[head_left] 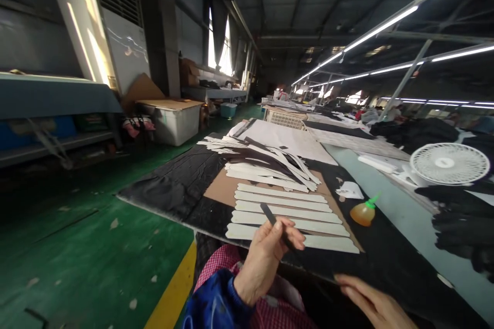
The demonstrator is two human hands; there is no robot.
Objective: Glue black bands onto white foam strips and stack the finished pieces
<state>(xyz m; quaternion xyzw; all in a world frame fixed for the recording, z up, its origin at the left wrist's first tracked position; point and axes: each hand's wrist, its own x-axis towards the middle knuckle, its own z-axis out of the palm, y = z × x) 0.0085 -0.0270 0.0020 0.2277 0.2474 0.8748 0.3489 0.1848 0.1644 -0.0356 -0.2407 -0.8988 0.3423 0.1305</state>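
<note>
My left hand is closed around a narrow black strip; its far end sticks up past my thumb, and the rest runs down towards the table edge. Below and beyond that hand, several long white strips with wavy ends lie in a row on a brown board. Behind them is a loose heap of white and dark strips. My right hand is low at the right by the table's near edge, fingers stretched out, with nothing visible in it.
Black cloth covers the table. To the right are an orange bottle with a green nozzle, a small white packet, and a white fan beside dark fabric piles. Green floor lies to the left, with a white bin.
</note>
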